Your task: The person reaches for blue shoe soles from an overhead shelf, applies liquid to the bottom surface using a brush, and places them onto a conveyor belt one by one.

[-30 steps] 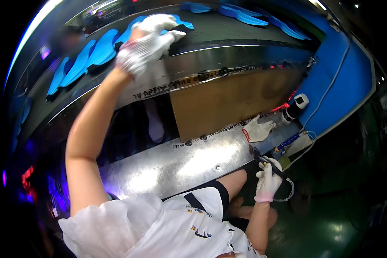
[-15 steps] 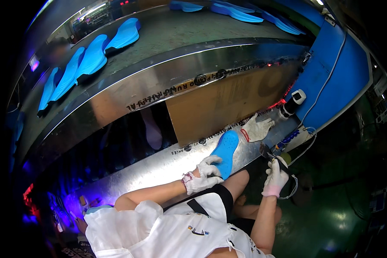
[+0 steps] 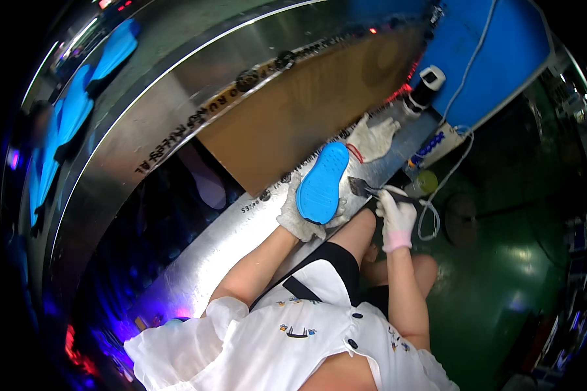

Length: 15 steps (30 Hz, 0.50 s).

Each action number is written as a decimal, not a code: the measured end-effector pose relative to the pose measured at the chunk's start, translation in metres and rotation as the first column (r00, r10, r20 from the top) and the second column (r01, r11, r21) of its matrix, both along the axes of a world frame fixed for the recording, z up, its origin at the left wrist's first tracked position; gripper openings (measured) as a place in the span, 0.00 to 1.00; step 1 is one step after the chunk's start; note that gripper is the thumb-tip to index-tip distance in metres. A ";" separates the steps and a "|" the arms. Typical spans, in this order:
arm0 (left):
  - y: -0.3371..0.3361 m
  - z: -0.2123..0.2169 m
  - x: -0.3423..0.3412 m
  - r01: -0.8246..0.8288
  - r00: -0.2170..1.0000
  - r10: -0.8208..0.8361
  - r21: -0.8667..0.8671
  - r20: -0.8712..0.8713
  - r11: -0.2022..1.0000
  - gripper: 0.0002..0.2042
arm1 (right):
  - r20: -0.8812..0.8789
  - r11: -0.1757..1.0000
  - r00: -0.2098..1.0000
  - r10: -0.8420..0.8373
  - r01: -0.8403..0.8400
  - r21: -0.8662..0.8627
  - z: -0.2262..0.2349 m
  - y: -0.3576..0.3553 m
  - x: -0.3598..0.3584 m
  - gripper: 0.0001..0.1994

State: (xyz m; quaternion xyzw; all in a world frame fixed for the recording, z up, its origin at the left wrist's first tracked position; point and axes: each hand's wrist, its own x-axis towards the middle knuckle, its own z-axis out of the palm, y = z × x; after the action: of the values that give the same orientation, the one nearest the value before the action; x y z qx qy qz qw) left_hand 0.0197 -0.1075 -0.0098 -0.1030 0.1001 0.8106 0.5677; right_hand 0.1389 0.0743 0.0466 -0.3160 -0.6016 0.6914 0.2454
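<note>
My left hand (image 3: 293, 218), in a white knit glove, grips a blue insole (image 3: 323, 184) from its left side and beneath. The insole's dotted toe end points to the far right, and its ribbed heel end is nearer me. In my right hand (image 3: 396, 220), gloved in white with a pink cuff, is a corded hand tool with a dark handle and a flat dark metal head (image 3: 359, 187). That head is just right of the insole, and I cannot tell whether they touch. Beyond the toe end lies a loose white glove (image 3: 376, 139) with a red band.
Under the insole runs a metal ledge (image 3: 218, 257). A cardboard sheet (image 3: 293, 114) leans behind it. Several blue insoles (image 3: 75, 107) lie on the belt at far left. A black-and-white device (image 3: 426, 90) stands by the blue panel (image 3: 460, 49); a pale cable (image 3: 466, 150) hangs nearby.
My left hand has taken the insole up off the ledge and now holds it with its ribbed surface in view. My right hand has brought the tool leftward, close to it. The view has shifted too.
</note>
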 end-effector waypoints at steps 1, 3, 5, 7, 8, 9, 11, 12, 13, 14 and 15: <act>0.009 0.011 0.007 -0.005 0.999 0.003 0.040 0.052 0.999 0.48 | 0.016 0.998 1.000 0.019 -0.020 0.066 -0.004 0.005 -0.007 0.09; 0.018 0.005 0.016 -0.009 0.999 0.017 0.158 -0.052 0.987 0.47 | 0.081 0.921 0.997 0.015 -0.045 0.388 -0.013 0.016 -0.029 0.10; 0.029 0.032 0.032 -0.106 0.971 0.123 0.093 -0.207 0.990 0.39 | 0.087 0.769 0.996 0.002 -0.058 0.637 0.013 -0.005 -0.042 0.11; 0.038 0.010 0.025 -0.215 0.958 0.238 0.144 -0.161 0.966 0.36 | 0.097 0.514 0.989 0.116 -0.143 0.846 0.039 -0.026 -0.040 0.10; 0.038 0.010 0.019 -0.220 0.947 0.254 0.177 -0.198 0.959 0.36 | 0.112 0.206 0.978 0.176 -0.148 0.967 0.048 -0.034 -0.030 0.09; 0.038 0.012 0.014 -0.223 0.934 0.271 0.212 -0.234 0.952 0.36 | 0.139 0.243 0.951 0.275 -0.208 0.947 0.056 -0.042 -0.016 0.08; 0.037 0.017 0.010 -0.248 0.911 0.304 0.219 -0.278 0.944 0.36 | 0.049 0.549 0.915 0.400 -0.283 0.786 0.071 -0.045 -0.001 0.09; 0.035 0.021 0.015 -0.207 0.920 0.277 0.255 -0.278 0.944 0.36 | -0.102 0.758 0.913 0.396 -0.262 0.598 0.069 -0.043 0.000 0.10; 0.034 0.025 0.017 -0.175 0.924 0.260 0.292 -0.281 0.940 0.36 | -0.068 0.798 0.951 0.303 -0.213 0.564 0.071 -0.031 -0.005 0.10; 0.028 0.044 0.027 -0.082 0.939 0.200 0.384 -0.280 0.920 0.36 | -0.137 0.532 0.976 0.171 0.026 0.846 0.076 -0.022 -0.015 0.07; 0.028 0.055 0.033 -0.105 0.963 0.168 0.278 -0.212 0.955 0.36 | -0.133 0.401 0.969 0.208 0.039 0.915 0.076 -0.021 -0.016 0.06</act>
State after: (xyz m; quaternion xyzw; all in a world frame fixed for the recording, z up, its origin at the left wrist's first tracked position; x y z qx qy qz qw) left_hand 0.0523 -0.0797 0.0451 0.0629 0.0497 0.8605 0.5030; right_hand 0.1231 0.0529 0.1222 -0.0194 -0.8639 0.2937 0.4088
